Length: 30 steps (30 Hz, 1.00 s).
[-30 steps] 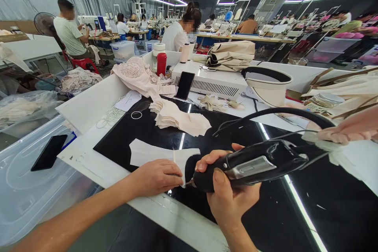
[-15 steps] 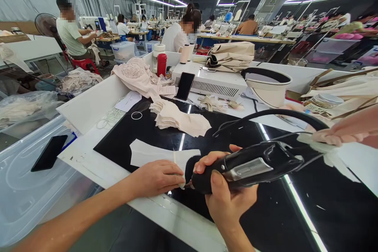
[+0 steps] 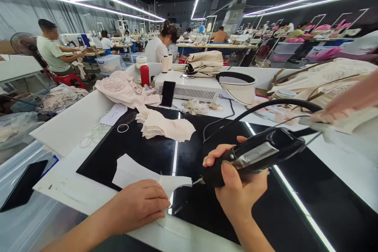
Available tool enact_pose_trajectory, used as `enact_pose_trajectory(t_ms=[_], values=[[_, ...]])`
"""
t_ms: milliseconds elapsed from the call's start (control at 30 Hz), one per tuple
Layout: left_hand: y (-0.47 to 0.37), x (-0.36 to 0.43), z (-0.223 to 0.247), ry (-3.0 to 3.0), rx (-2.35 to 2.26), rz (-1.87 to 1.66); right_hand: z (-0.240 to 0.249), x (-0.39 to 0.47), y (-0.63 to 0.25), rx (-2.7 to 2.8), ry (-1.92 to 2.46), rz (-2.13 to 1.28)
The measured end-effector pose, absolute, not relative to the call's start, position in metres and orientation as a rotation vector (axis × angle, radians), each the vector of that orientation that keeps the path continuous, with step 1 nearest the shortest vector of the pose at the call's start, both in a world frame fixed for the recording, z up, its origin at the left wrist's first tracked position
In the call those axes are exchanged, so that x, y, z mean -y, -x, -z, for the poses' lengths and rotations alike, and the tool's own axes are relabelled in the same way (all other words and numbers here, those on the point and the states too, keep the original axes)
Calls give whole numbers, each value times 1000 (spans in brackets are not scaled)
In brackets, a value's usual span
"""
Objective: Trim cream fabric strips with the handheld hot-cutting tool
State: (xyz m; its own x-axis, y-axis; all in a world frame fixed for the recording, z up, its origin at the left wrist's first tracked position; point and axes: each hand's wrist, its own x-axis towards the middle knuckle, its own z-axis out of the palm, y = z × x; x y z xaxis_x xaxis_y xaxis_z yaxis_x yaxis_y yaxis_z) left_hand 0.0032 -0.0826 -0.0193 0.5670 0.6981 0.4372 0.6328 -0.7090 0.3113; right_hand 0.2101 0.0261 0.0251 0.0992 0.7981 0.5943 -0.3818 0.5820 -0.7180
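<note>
My right hand (image 3: 240, 189) wraps round a black corded electric cutter (image 3: 251, 159) with a silver switch panel. Its thin metal tip points left and meets the right end of a white fabric piece (image 3: 134, 173). The curved piece lies flat on a black glossy sheet (image 3: 206, 208). With fingers together and bent over the lower edge, my left hand (image 3: 143, 204) presses the piece down. Part of the piece is hidden under that hand. At the right, a blurred hand of another person (image 3: 336, 112) touches a pale cloth around the cutter's cable (image 3: 277, 104).
Behind the white piece lies a stack of beige cut pieces (image 3: 165, 126). A phone (image 3: 168, 93) leans on a white box (image 3: 195, 92). A lace garment (image 3: 115, 84), a red bottle (image 3: 144, 75) and a visor (image 3: 239, 86) stand around. People sit at sewing machines beyond.
The white piece has turned, and its right end now meets the cutter tip. My left hand has moved left and down in view. The cutter has shifted slightly right in my right hand.
</note>
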Motion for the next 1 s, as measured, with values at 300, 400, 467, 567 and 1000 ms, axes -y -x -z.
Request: enact_pose_trajectory(t_ms=[300, 400, 467, 567, 1000], values=[[-30, 40, 24, -2851, -1206, -848, -18, -37, -203, 1194, 462, -872], [-35, 31, 30, -2878, -1226, -835, -16, -38, -201, 1198, 466, -874], [-36, 27, 32, -2883, -1240, -810, -15, -39, -200, 1206, 463, -878], [-36, 24, 33, -2897, -1264, -736, -13, -39, -200, 1220, 467, -884], [-32, 26, 33, -2851, -1372, -603, -10, -38, -199, 1232, 464, -891]])
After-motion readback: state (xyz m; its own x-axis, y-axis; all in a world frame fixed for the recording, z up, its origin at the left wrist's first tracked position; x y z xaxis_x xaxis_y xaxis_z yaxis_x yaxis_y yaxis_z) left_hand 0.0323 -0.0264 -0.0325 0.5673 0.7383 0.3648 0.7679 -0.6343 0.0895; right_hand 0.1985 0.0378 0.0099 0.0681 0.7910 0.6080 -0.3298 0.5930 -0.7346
